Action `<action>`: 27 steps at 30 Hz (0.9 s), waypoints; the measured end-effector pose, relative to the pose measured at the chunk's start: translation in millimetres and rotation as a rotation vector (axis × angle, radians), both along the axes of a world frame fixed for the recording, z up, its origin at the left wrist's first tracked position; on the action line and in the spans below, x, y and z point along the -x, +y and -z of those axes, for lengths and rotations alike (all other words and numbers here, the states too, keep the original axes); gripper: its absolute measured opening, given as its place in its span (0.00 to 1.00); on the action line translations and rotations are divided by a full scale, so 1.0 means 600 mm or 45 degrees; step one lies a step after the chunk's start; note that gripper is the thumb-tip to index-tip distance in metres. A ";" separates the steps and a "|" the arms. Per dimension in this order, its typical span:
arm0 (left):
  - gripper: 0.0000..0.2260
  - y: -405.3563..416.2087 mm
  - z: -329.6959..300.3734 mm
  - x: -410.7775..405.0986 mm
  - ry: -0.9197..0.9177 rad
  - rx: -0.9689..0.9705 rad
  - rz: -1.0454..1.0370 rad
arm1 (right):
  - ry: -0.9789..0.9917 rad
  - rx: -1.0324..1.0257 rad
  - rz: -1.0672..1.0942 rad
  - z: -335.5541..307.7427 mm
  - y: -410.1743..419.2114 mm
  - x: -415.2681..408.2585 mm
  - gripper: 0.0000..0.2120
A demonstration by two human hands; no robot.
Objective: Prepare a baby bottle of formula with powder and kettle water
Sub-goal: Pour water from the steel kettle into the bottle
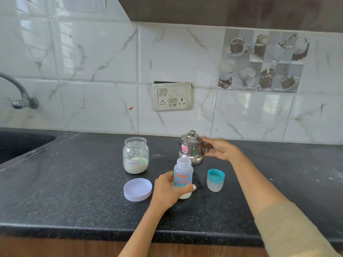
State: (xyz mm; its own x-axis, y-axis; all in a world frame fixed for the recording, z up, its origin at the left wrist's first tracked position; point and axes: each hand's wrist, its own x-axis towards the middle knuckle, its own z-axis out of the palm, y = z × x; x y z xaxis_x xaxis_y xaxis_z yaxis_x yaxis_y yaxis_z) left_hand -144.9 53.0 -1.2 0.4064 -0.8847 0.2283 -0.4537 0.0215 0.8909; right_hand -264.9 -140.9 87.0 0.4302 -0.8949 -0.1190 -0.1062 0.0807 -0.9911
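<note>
Left hand (pixel 167 191) gripped the open baby bottle (pixel 183 176); right hand (pixel 220 148), fingers curled, held the steel kettle's (pixel 191 148) handle.

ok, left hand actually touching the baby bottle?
Touching. The head view shows the left hand wrapped around the lower part of the baby bottle, thumb across its front, bottle upright on the counter.

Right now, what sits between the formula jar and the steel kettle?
Only bare black countertop between formula jar and kettle, with a faint pale smudge, in the head view.
</note>
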 end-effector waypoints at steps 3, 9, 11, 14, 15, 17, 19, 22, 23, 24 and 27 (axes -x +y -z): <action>0.25 0.006 -0.005 0.003 0.006 -0.015 -0.026 | -0.002 0.032 0.011 -0.039 0.025 0.027 0.08; 0.26 0.021 -0.014 0.010 0.013 -0.035 -0.037 | 0.099 0.112 0.036 -0.103 0.074 0.081 0.08; 0.27 0.025 -0.017 0.012 0.006 -0.045 -0.048 | 0.152 0.124 0.013 -0.114 0.089 0.093 0.09; 0.28 0.031 -0.021 0.015 -0.005 -0.080 -0.069 | 0.226 0.123 -0.021 -0.121 0.109 0.102 0.09; 0.28 0.032 -0.022 0.016 -0.007 -0.083 -0.070 | 0.248 0.123 -0.029 -0.122 0.114 0.104 0.09; 0.28 0.033 -0.022 0.017 -0.007 -0.083 -0.069 | 0.282 0.123 -0.034 -0.122 0.121 0.105 0.11; 0.28 0.034 -0.023 0.017 -0.003 -0.085 -0.068 | 0.314 0.136 -0.037 -0.124 0.127 0.103 0.11; 0.29 0.033 -0.022 0.016 0.007 -0.086 -0.062 | 0.383 0.178 -0.038 -0.127 0.134 0.097 0.10; 0.29 0.033 -0.022 0.016 0.009 -0.084 -0.062 | 0.402 0.191 -0.036 -0.128 0.135 0.095 0.11; 0.29 0.032 -0.021 0.015 0.011 -0.081 -0.063 | 0.415 0.203 -0.032 -0.129 0.137 0.094 0.11; 0.29 0.029 -0.020 0.014 0.016 -0.079 -0.064 | 0.465 0.234 -0.018 -0.131 0.141 0.090 0.13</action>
State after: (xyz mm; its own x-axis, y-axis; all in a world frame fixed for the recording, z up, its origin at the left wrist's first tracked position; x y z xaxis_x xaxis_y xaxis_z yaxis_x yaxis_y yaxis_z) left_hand -153.1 70.6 10.8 0.4529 -0.8755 0.1682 -0.4417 -0.0565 0.8954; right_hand -319.1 -56.4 165.4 0.4020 -0.9096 -0.1047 -0.4534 -0.0984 -0.8858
